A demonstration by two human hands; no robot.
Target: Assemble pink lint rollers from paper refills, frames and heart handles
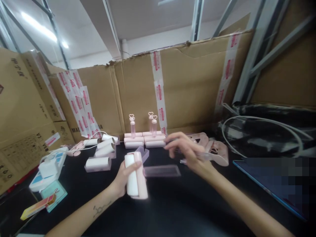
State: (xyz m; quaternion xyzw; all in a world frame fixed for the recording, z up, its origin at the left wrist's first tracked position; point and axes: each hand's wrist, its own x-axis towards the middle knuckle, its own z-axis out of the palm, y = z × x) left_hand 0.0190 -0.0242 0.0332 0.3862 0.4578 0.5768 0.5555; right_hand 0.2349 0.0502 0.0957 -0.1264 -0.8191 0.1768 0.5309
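Note:
My left hand [124, 176] is closed around a pink and white lint roller [133, 177], held upright a little above the black table, thumb across its front. My right hand [189, 153] is in the air to the right, smeared by motion, with its fingers partly bent. A pale translucent piece [206, 155] shows against this hand, but whether the hand grips it is unclear. Between the hands lies a long translucent pinkish cover [163, 171]. Behind the lint roller is another translucent purplish cover [145, 154].
White paper rolls [97, 163] in clear trays are at the left. Pink lint rollers [133, 140] with heart-topped handles [154, 123] stand along the cardboard wall [138, 92]. Pink plastic parts [218, 153] lie right, near a blue-edged device [269, 191]. A power strip [49, 169] and yellow cutter [39, 207] are left.

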